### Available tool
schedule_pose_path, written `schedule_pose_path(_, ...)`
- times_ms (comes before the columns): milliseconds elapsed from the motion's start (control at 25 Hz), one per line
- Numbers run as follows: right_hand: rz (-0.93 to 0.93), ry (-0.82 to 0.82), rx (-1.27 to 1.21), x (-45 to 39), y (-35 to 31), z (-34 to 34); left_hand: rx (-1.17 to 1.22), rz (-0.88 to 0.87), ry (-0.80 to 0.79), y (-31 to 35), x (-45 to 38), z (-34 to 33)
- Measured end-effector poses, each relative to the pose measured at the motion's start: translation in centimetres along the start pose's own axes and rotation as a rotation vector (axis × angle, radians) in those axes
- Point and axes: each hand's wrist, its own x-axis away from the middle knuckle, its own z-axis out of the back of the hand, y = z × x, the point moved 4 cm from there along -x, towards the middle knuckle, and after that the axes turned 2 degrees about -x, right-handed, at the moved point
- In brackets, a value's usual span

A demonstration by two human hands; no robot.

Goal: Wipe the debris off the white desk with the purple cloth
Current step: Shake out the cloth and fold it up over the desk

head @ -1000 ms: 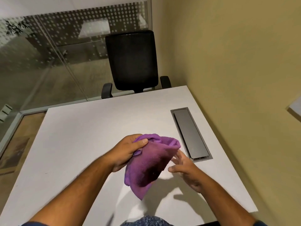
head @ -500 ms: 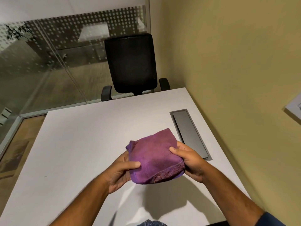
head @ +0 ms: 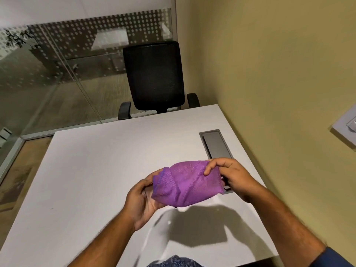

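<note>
The purple cloth (head: pixel 185 184) is folded into a bundle and held in the air above the white desk (head: pixel 92 170), casting a shadow on it. My left hand (head: pixel 142 201) cups the cloth from below at its left side. My right hand (head: pixel 231 174) pinches the cloth's upper right edge with thumb and fingers. A tiny dark speck of debris (head: pixel 51 208) lies on the desk at the left. A small pale crumb (head: pixel 169 222) sits on the desk below the cloth.
A grey cable hatch (head: pixel 215 144) is set into the desk near the right edge, partly hidden by my right hand. A black office chair (head: pixel 154 76) stands at the far side. A yellow wall (head: pixel 279 83) with a switch plate (head: pixel 346 130) runs along the right; glass partition on the left.
The cloth went from hanging loose in my left hand to a folded bundle held by both hands. My right hand shifted its grip to the upper right edge.
</note>
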Motion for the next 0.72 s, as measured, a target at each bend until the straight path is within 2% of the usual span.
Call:
schedule_pose_path(80,0.006,0.017,-0.065,0.2,0.3,0.0,-0.007,0.038,-0.001,-0.7,-0.2,-0.8)
schedule_pose_path(160,0.017,0.002,0.021,0.6,0.7,-0.2,-0.297,0.005,0.037,-1.2,-0.7,-2.0)
schedule_pose_path(240,0.044,-0.008,0.135,0.9,1.6,0.0,-0.58,-0.109,0.135,-1.3,-1.4,-2.7)
schedule_pose_path(280,0.057,0.008,0.123,1.0,1.8,0.4,-0.606,-0.172,0.171,-1.2,-1.9,-2.8)
schedule_pose_path(360,0.059,0.084,0.024,1.4,2.2,1.4,-0.449,-0.201,0.204,-1.1,-2.4,-3.1)
schedule_pose_path(400,0.047,0.114,0.037,1.6,2.6,1.8,-0.374,-0.18,0.197,-1.3,-2.6,-3.3)
schedule_pose_path(440,0.036,0.141,0.154,1.8,3.1,2.0,-0.356,-0.164,0.185,-1.6,-2.8,-3.5)
schedule_pose_path(520,0.032,0.152,0.508,2.2,4.3,1.9,-0.484,-0.15,0.14,-2.1,-3.3,-4.6)
schedule_pose_path(560,0.035,0.134,0.609,2.4,5.0,1.7,-0.572,-0.136,0.102,-2.4,-3.7,-5.1)
schedule_pose_path(640,-0.02,0.08,0.549,2.5,6.5,1.6,-0.714,-0.07,0.0,-2.7,-4.7,-6.3)
schedule_pose_path(720,-0.074,0.006,0.393,2.5,8.1,1.9,-0.728,0.016,-0.087,-2.6,-5.7,-7.2)
